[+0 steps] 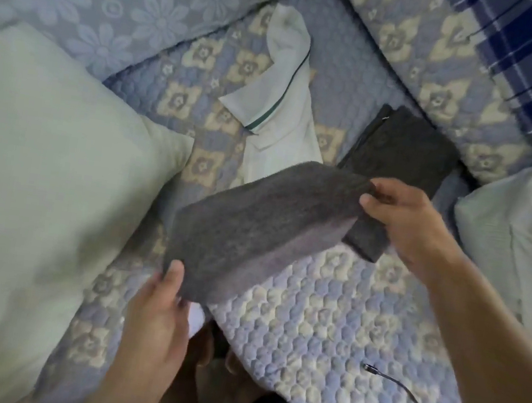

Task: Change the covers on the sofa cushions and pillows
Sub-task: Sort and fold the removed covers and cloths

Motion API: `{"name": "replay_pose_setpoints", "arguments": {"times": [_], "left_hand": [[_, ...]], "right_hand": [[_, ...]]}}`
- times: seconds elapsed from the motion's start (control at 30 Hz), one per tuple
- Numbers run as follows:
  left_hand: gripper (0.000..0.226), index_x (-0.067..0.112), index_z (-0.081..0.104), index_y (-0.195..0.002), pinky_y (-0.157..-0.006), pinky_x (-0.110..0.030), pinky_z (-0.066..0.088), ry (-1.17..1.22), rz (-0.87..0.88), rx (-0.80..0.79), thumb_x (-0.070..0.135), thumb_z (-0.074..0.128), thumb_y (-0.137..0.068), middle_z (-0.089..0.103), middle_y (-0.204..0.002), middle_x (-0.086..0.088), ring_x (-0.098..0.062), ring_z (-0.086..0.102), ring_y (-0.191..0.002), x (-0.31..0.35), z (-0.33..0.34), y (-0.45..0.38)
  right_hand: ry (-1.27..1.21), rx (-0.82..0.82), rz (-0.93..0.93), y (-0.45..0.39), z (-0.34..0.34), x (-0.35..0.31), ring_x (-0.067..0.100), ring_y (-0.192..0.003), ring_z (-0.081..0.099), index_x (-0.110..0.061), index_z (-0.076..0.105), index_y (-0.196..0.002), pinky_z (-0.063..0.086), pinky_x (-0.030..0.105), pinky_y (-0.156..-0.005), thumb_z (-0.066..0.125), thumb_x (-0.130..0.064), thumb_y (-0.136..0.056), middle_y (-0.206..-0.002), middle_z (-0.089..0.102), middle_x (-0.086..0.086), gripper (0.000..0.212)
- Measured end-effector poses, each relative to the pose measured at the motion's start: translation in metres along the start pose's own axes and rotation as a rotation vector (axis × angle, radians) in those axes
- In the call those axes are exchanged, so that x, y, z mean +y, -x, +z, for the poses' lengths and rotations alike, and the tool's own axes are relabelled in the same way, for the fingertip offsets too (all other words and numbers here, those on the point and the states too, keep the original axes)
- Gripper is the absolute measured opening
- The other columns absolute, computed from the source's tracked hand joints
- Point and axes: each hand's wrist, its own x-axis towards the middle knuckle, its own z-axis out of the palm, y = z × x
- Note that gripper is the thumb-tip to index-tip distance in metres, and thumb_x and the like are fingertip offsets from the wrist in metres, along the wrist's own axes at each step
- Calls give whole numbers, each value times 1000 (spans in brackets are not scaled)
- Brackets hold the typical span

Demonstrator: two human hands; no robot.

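Pinching opposite corners, left hand (pixel 155 315) and right hand (pixel 404 216) held the grey cover (pixel 253 233) stretched above the quilted sofa seat (pixel 325 327), beside the bare pillow (pixel 39 188).

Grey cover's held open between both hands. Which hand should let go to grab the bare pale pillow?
Left. The left hand pinches the grey cover's near corner right beside the pale pillow; the right hand grips the far corner, away from it.

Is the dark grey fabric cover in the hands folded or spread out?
Folded, partly opening: the dark grey fabric cover shows stacked layers, left hand pinching one corner, right hand another.
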Motion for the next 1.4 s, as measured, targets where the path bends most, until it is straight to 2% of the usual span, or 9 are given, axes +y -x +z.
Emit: {"name": "replay_pose_setpoints", "arguments": {"times": [0.17,0.23,0.43,0.6,0.77,0.87,1.03,1.17,1.4], "left_hand": [[12,22,67,-90,-79,-17,50,-568,338,-106,27,61,-99,72,-95,3,7,65,-82,36,16,11],[23,24,63,-87,-83,-25,45,-705,298,-163,46,67,-93,64,-95,5,5,61,-83,15,9,0],[62,22,63,-124,-106,-43,46,-947,-374,-151,64,74,-79,65,-101,11,-21,62,-108,-100,-44,-44],[65,23,75,-101,-100,-43,53,-1006,-238,-170,66,83,-53,77,-104,7,-17,71,-104,-102,-43,-94],[14,18,73,-90,-79,-31,53,-1021,-61,-162,30,79,-86,75,-102,-4,-15,71,-90,-67,7,-95],[11,16,66,-83,-71,-29,49,-919,67,-106,18,70,-94,70,-92,-2,-8,67,-80,-60,20,-92],[31,17,55,-111,-77,-37,54,-1008,-20,-50,33,73,-91,66,-101,0,-21,67,-95,-67,34,-115],[23,13,69,-111,-87,-46,58,-738,-315,-125,21,75,-90,77,-102,-11,-29,75,-93,-52,56,-104],[38,5,68,-118,-92,-48,55,-370,-407,-405,7,70,-80,74,-114,-16,-32,72,-103,0,130,-49]], "right_hand": [[-144,201,114,81,-40,58,33,-109,58,-14,71,-97,42,48,-98,68,-4,-88,-116,59,16,13],[-174,246,300,104,-31,103,32,-111,60,-13,72,-95,48,49,-100,61,5,-90,-119,61,16,22],[75,83,710,150,21,215,32,-85,69,-17,72,-93,55,47,-74,68,-36,-94,-95,74,15,20],[452,234,601,113,32,217,27,-85,57,-23,62,-76,50,37,-71,58,-72,-76,-87,60,4,49],[62,296,412,82,21,186,23,-76,60,-20,59,-79,46,37,-65,72,-27,-90,-81,62,3,19],[78,365,321,69,16,183,17,-81,58,-19,61,-84,46,35,-68,70,-29,-92,-92,58,2,16],[234,372,497,40,24,195,24,-101,54,-16,58,-108,48,40,-91,74,-31,-88,-114,49,1,30],[-54,201,578,39,16,164,24,-97,67,-12,64,-112,56,41,-87,77,-11,-84,-103,72,4,31],[497,465,51,2,-84,-10,25,-78,46,-24,50,-98,30,43,-63,61,-15,-88,-80,51,-2,17]]}}
